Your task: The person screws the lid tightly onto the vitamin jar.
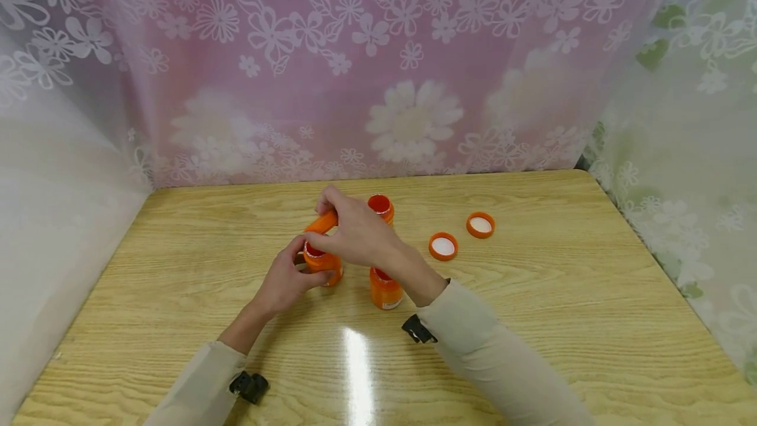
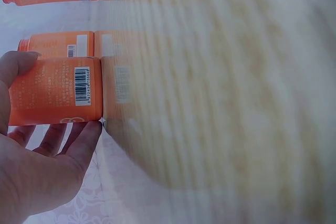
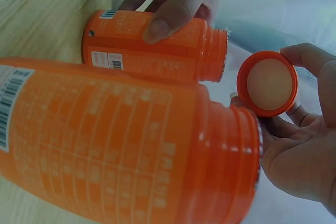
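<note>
My left hand (image 1: 285,283) grips an orange bottle (image 1: 331,271) that stands upright on the table, thumb on one side and fingers on the other. In the left wrist view the bottle's barcode side (image 2: 55,90) faces the camera. My right hand (image 1: 361,235) pinches an orange screw lid (image 1: 322,222) just above that bottle's mouth. Seen from the right wrist, the lid (image 3: 269,85) is off the bottle and tilted, its pale inner liner showing. Two more orange bottles without lids stand to the right, one nearer (image 1: 386,293) and one farther back (image 1: 381,206), partly behind my right hand.
Two orange lids, one nearer (image 1: 443,246) and one farther (image 1: 480,225), lie liner side up on the wooden table (image 1: 532,314) to the right. Flowered curtains (image 1: 408,71) hang behind and beside the table.
</note>
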Action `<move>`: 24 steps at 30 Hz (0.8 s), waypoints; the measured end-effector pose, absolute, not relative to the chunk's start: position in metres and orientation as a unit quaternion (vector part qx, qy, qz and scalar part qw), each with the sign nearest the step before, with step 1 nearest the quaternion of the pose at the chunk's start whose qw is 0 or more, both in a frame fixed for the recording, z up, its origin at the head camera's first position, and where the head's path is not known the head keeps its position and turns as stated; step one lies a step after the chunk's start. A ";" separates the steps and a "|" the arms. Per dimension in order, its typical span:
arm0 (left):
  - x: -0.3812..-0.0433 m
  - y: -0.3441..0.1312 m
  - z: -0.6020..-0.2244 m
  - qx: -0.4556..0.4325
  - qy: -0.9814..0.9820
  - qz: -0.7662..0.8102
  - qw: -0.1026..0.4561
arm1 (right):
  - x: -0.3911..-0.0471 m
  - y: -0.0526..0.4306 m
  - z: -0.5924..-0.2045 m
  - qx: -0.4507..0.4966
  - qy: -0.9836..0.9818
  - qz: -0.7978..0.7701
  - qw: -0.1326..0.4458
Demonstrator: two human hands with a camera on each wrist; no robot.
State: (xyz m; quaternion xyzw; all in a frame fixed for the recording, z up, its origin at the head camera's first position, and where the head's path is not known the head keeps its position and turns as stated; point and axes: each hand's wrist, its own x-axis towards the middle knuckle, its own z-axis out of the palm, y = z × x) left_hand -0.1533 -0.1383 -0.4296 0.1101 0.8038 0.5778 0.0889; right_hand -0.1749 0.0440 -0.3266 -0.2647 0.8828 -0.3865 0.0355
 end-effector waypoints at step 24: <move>-0.152 -0.139 -0.431 0.116 0.779 0.607 0.108 | -0.177 0.034 -0.338 -0.302 0.878 -0.371 0.025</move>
